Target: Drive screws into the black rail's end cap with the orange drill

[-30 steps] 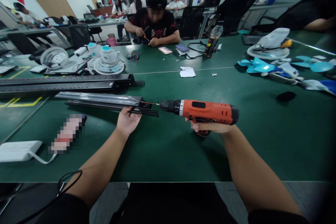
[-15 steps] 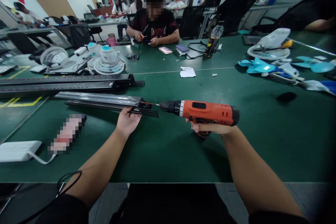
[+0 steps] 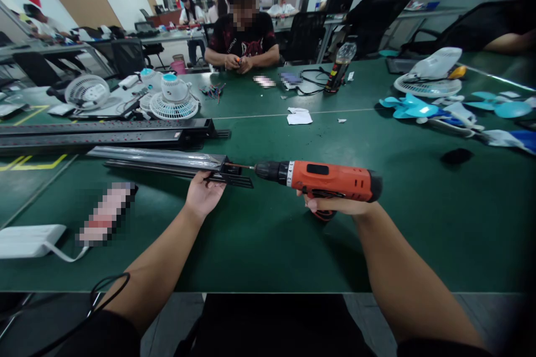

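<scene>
An orange cordless drill [image 3: 335, 178] lies level in my right hand [image 3: 339, 204], whose fingers wrap its grip. Its long, thin bit [image 3: 243, 166] points left and meets the open end of a long black metal profile [image 3: 167, 158] with a shiny top. How deep the tip sits there is hidden. My left hand [image 3: 205, 195] grips that profile near its end from below, fingers curled round the edge. Thin dark slats stick out past the end under the bit.
Behind lie more black profiles [image 3: 104, 136]. A phone [image 3: 109, 212] and a white power bank [image 3: 31, 241] are at left. Fan parts [image 3: 173, 103], blue fan blades [image 3: 410, 106], a bottle [image 3: 340, 67] and paper [image 3: 299, 116] lie farther off. A co-worker [image 3: 243, 33] sits opposite.
My hands, the drill and the profile hold almost the same place. Across the table, the co-worker has leaned slightly left and brought both hands together.
</scene>
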Tool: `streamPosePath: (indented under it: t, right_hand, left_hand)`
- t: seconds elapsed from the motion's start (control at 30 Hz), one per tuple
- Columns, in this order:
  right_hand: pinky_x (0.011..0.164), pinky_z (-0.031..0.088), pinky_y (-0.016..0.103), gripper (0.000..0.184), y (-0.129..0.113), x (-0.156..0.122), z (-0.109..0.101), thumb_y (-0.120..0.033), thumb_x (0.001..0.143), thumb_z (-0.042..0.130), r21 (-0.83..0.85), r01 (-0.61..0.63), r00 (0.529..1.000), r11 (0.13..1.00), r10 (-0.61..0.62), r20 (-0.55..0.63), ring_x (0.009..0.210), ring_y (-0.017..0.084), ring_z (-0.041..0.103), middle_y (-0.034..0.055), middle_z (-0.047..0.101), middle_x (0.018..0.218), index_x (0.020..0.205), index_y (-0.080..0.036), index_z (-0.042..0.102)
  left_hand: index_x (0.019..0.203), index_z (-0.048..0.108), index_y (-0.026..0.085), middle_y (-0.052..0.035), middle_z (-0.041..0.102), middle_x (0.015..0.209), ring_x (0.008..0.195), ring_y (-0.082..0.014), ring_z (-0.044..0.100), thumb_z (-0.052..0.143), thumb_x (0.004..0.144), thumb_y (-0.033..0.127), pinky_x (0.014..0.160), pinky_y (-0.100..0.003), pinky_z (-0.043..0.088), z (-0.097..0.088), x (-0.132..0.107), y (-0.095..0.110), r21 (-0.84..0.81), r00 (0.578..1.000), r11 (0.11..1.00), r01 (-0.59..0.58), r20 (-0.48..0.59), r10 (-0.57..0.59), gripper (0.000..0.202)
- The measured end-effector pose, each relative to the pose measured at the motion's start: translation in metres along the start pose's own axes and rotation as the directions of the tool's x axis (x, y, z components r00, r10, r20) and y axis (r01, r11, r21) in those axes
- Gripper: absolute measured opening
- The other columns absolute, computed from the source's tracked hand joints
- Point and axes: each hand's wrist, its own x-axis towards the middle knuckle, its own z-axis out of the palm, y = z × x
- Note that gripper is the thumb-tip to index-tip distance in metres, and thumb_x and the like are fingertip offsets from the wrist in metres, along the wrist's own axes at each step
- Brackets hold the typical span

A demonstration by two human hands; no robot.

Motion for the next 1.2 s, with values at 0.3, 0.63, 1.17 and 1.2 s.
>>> streamPosePath:
  t: [0.3,0.63,1.17,1.2]
  right_hand:
    - [0.059,0.063,0.025,0.022,-0.0029,0.0025,-0.0001,-0.029,0.098,0.079,-0.018,0.024,0.999,1.0,-0.023,0.033,0.063,0.012,0.071,-0.0025,0.067,0.077,0.117,-0.018,0.074]
    - [0.062,0.063,0.027,0.022,-0.0055,0.0041,-0.0021,-0.031,0.098,0.079,-0.079,0.088,0.995,0.993,-0.084,0.051,0.065,0.013,0.068,-0.003,0.067,0.075,0.116,-0.018,0.074]
    - [0.057,0.062,0.027,0.026,-0.0018,0.003,-0.0023,-0.032,0.098,0.079,-0.042,0.04,0.998,0.998,-0.037,0.054,0.064,0.014,0.068,-0.0021,0.066,0.075,0.119,-0.018,0.074]
    - [0.056,0.061,0.027,0.026,-0.0022,0.003,-0.0019,-0.032,0.098,0.08,-0.033,0.035,0.998,0.999,-0.033,0.054,0.064,0.014,0.068,-0.0021,0.066,0.075,0.119,-0.018,0.074]
  left_hand:
    - [0.067,0.045,0.021,0.009,0.03,0.047,0.04,-0.0065,0.036,0.052,0.091,0.007,0.053,-0.021,0.046,-0.0008,-0.0016,0.0018,0.005,0.999,1.0,0.028,0.023,-0.028,0.028]
    - [0.067,0.045,0.021,0.0085,0.029,0.047,0.041,-0.0077,0.038,0.05,0.093,0.009,0.053,-0.021,0.046,-0.0051,0.0021,0.001,0.023,0.999,1.0,0.014,0.031,-0.015,0.03]
    - [0.069,0.05,0.02,0.0081,0.032,0.046,0.04,-0.0073,0.038,0.052,0.093,0.009,0.054,-0.021,0.048,-0.0068,0.0041,0.001,0.03,0.999,0.999,0.014,0.04,-0.016,0.026]
    - [0.069,0.05,0.02,0.0081,0.032,0.047,0.04,-0.0074,0.039,0.053,0.092,0.009,0.054,-0.021,0.047,-0.007,0.0044,0.001,0.033,0.999,0.999,0.013,0.048,-0.015,0.026]
